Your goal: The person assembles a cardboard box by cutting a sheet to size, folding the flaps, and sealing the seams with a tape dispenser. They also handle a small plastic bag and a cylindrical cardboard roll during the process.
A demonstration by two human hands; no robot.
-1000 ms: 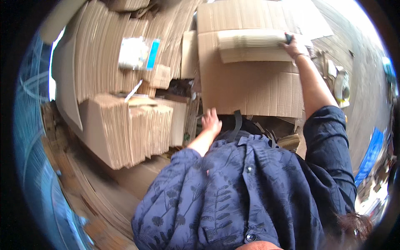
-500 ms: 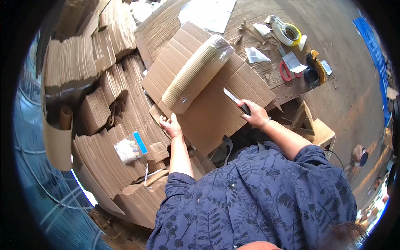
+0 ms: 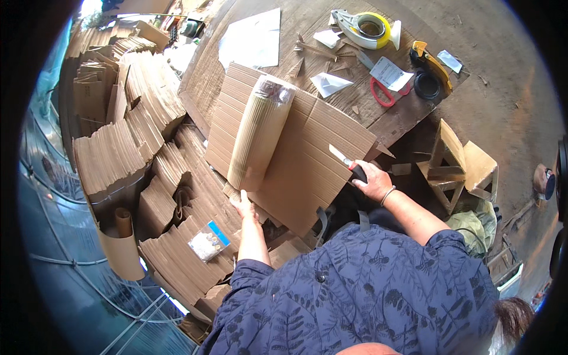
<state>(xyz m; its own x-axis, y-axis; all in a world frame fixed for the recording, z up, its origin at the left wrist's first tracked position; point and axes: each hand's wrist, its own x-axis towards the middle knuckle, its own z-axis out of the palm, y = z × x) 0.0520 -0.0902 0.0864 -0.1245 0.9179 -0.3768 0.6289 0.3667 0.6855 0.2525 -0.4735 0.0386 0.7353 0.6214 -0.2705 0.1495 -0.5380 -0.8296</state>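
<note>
A flat brown cardboard sheet lies aslant at the near edge of the wooden table. On its left part rests a long bundle of ribbed, cream-coloured card, with clear wrap showing at its far end. My left hand is at the sheet's near left edge, just below the bundle's lower end; its thumb lies on top and its other fingers are partly hidden at the edge. My right hand is closed round the black and red handle of a utility knife. The bare blade points up and left over the sheet's right part.
Several stacks of flat cardboard fill the left side, with a small clear bag on one. Across the table are white paper, a tape dispenser, red-handled scissors and a black-and-yellow tool. Triangular cardboard pieces stand at right.
My left hand's spread fingers have closed in at the sheet's edge beneath the bundle. The knife stays in my right hand. The whole view has turned and shifted.
</note>
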